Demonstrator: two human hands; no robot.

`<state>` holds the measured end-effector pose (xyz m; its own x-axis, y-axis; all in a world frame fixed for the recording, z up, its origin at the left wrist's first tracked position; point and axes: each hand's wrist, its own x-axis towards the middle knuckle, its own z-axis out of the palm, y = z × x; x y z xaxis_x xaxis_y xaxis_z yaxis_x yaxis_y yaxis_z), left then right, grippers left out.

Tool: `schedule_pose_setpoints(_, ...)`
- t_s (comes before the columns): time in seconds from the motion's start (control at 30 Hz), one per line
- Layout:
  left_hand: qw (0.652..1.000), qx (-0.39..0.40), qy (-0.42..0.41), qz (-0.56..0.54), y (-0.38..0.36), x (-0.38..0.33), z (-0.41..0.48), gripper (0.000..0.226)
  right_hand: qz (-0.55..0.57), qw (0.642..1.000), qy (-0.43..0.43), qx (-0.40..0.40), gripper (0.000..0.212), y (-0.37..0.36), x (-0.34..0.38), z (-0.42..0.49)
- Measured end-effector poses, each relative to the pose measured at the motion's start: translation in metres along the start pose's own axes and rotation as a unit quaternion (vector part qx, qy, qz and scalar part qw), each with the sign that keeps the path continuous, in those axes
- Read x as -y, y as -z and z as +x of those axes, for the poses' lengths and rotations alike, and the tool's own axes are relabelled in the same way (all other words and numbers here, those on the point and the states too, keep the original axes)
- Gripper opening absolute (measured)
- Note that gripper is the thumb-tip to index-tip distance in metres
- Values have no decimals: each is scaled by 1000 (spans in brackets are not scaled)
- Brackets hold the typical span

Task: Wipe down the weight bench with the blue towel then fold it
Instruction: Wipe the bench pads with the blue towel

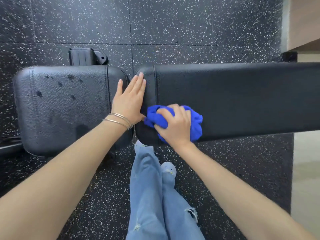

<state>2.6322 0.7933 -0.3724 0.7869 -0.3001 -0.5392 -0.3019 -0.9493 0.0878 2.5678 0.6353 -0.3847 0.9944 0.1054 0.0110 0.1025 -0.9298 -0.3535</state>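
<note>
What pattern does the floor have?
The floor is black with white speckles; head view.

Pretty sure we're looking at a gym or home gym here: black rubber floor tiles (173, 23) with white flecks are covering the whole floor, seams showing. A padded black weight bench (242, 97) is sitting on them, its separate seat pad (65, 110) alongside and a frame foot (83, 57) poking out behind.

We see black rubber floor tiles (190, 23) flecked white, with seams crossing. Light blue ripped jeans (149, 196) run down the bottom middle, and two pale blue toes (168, 168) poke out onto the tiles. Thin metal bangles (119, 120) on one wrist. Wood panel (304, 19) top right, pale smooth floor (304, 179) down the right edge.
</note>
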Motion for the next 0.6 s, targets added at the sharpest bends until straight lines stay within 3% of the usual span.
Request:
schedule_pose_setpoints(0.07, 1000, -6, 5, -12, -3, -2, -2, 117, 4, 999, 39, 16, 19, -2, -5, -36)
schedule_pose_setpoints(0.23, 1000, -23, -15, 6, -18, -10, -30, 95, -11, 973, 230, 10, 10, 0, -32, -47)
schedule_pose_setpoints(0.33, 999, -20, -38, 31, -26, -8, -46, 93, -27, 963, 266, -5, 6, 6, -56, -48)
schedule_pose_setpoints(0.43, 997, -20, -58, 57, -33, 1, -58, 91, -47, 979, 198, -22, 7, 16, -84, -54)
schedule_pose_setpoints(0.6, 996, -11, -69, 50, -45, 14, -66, 93, -50, 998, -11, -40, 16, 17, -67, -61)
